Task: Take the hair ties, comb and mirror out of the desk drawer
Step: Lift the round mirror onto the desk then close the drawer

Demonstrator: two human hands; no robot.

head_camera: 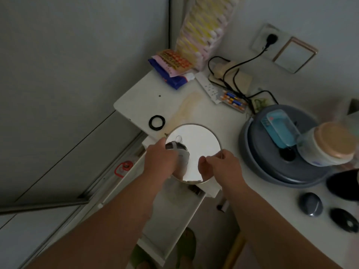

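A round mirror (196, 142) with a thin metal rim is held over the desk's front edge, above the open drawer (174, 216). My left hand (161, 162) grips its left rim and my right hand (219, 166) grips its lower right rim. Black hair ties (157, 122) lie in a ring on the white desk top (147, 101), just left of the mirror. A small dark object (194, 189) lies at the drawer's back right corner; I cannot tell what it is. No comb can be made out.
On the desk's right stand a grey round appliance (272, 167) with a blue box on it, a white jar (328, 146), and two dark oval objects (310, 204). Packets, a power strip and black cables sit at the back. My feet in green slippers (186, 245) show below.
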